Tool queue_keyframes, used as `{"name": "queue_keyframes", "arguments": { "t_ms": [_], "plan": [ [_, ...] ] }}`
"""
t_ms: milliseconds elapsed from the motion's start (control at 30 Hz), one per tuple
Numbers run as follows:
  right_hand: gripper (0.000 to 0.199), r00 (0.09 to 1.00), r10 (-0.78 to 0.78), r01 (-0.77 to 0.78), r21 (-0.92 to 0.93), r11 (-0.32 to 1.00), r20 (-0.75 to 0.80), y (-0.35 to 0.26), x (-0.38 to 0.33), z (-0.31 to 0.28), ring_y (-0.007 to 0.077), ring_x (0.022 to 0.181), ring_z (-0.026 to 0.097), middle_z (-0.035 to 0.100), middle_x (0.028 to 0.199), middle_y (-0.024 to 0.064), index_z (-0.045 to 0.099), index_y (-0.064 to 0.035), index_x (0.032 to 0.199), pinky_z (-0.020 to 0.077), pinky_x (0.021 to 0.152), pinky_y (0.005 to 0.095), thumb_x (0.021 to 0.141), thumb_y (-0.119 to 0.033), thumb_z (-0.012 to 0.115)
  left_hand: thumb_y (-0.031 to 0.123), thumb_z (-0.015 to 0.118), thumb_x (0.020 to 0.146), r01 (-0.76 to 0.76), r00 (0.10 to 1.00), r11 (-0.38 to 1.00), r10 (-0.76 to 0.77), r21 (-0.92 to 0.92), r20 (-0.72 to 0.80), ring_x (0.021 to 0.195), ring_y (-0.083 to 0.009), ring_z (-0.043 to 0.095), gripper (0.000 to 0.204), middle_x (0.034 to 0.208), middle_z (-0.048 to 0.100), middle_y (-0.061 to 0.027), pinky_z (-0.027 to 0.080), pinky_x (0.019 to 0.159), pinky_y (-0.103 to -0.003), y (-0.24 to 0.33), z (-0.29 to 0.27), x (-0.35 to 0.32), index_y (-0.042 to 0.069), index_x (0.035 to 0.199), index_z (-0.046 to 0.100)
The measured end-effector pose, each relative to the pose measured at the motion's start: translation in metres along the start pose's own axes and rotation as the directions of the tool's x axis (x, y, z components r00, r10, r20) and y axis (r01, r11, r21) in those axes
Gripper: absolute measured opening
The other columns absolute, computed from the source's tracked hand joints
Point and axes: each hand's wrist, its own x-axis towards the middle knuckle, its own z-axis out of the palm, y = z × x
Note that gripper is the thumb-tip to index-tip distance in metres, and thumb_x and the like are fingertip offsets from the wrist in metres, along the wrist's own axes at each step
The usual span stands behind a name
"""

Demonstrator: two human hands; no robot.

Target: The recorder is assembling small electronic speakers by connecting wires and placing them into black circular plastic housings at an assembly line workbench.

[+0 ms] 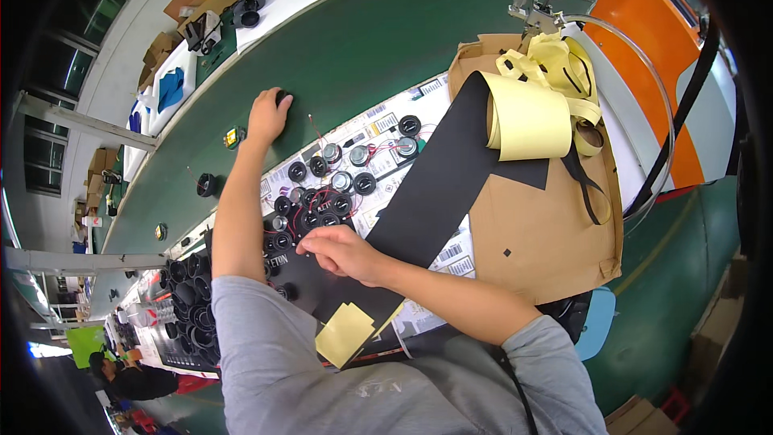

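Speakers (322, 193) are lying clustered on the table (378, 40) between both hands; left hand (268, 117) is closing on one, right hand (342, 251) pinching something unclear beside black sheet (439, 185).

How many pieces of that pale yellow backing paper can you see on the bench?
2: a large curled yellow backing sheet atop the black strip, and a small flat yellow piece near the person's chest. Crumpled scraps behind may hide more.
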Motion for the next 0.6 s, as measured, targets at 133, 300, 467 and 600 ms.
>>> {"name": "queue_keyframes", "arguments": {
  "t_ms": [133,300,467,600],
  "plan": [
    [0.016,0.856,-0.412,0.177,-0.571,0.802,-0.313,0.005,0.000,0.002,0.0195,0.057,0.061,0.057,0.061,0.0068,0.063,-0.0016,0.090,0.0450,0.052,0.0338,0.087,-0.018,0.063,0.028,0.063,0.091,0.200,0.966,0.910,-0.121,-0.364,0.229,0.082,-0.0191,0.061,0.035,0.087,0.066,-0.0093,0.048,0.078,-0.031,0.035,-0.053,-0.063,-0.004,0.104,0.065],
    [0.047,0.640,-0.736,0.532,-0.818,0.220,0.219,-0.004,-0.012,0.011,0.0265,0.076,0.063,0.058,0.095,0.0094,0.058,-0.0075,0.118,0.0530,0.061,0.0363,0.076,-0.021,0.074,0.025,0.063,0.093,0.493,0.711,0.654,0.077,-0.573,0.699,0.084,-0.0099,0.056,0.030,0.089,0.066,-0.0033,0.047,0.078,-0.027,0.077,-0.139,-0.217,0.000,0.109,0.067],
    [0.031,0.754,-0.401,0.626,-0.754,0.197,0.521,0.035,-0.008,0.013,0.0258,0.076,0.066,0.065,0.094,0.0094,0.065,-0.0062,0.107,0.0535,0.062,0.0345,0.078,-0.016,0.074,0.033,0.055,0.099,0.682,0.707,0.384,-0.131,-0.622,0.695,0.066,-0.0058,0.048,0.032,0.070,0.056,0.0032,0.040,0.059,-0.024,0.087,-0.128,-0.334,0.004,0.089,0.064],
    [0.033,0.841,-0.247,0.536,-0.804,0.257,0.482,0.034,-0.012,0.014,0.0184,0.062,0.061,0.065,0.086,0.0088,0.066,-0.0061,0.109,0.0488,0.056,0.0311,0.078,-0.015,0.076,0.025,0.056,0.099,0.677,0.697,0.091,-0.399,-0.730,0.596,0.058,-0.0056,0.047,0.027,0.067,0.055,0.0028,0.039,0.054,-0.023,0.102,-0.119,-0.386,0.001,0.104,0.068]
  ]
}}
